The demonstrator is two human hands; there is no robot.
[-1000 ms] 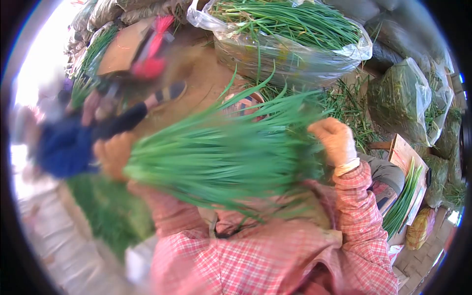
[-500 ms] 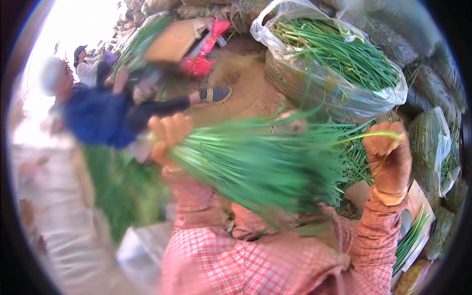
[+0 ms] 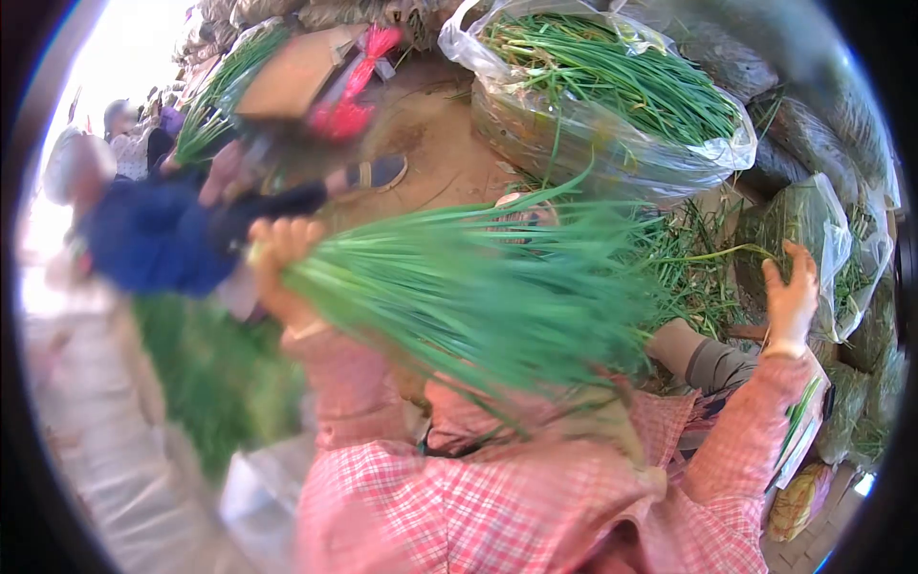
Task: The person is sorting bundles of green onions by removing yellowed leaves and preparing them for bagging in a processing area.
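Observation:
A large bunch of green chives [image 3: 478, 277] is clasped at its pale stem end in my left hand [image 3: 283, 263]. Its leaves fan out to the right across my lap, blurred by motion. At the right, my right hand [image 3: 792, 297] is raised with thumb and fingers apart, holding nothing. One yellowish chive leaf [image 3: 712, 254] stretches from the bunch's tips toward that thumb, its end close by the fingertips. Below and behind the tips lie loose chive scraps [image 3: 703, 273] on the ground.
A clear plastic bag [image 3: 574, 143] full of chives stands ahead, with more filled bags [image 3: 794, 220] at the right. On the left sits a co-worker in dark blue [image 3: 158, 230], near a blurred green heap [image 3: 215, 373]. Cardboard [image 3: 296, 72] and pink plastic [image 3: 349, 105] lie beyond.
My right hand has opened from a closed grip on the yellowish leaf and sits slightly lower. The bunch remains in my left hand; the whole view has shifted.

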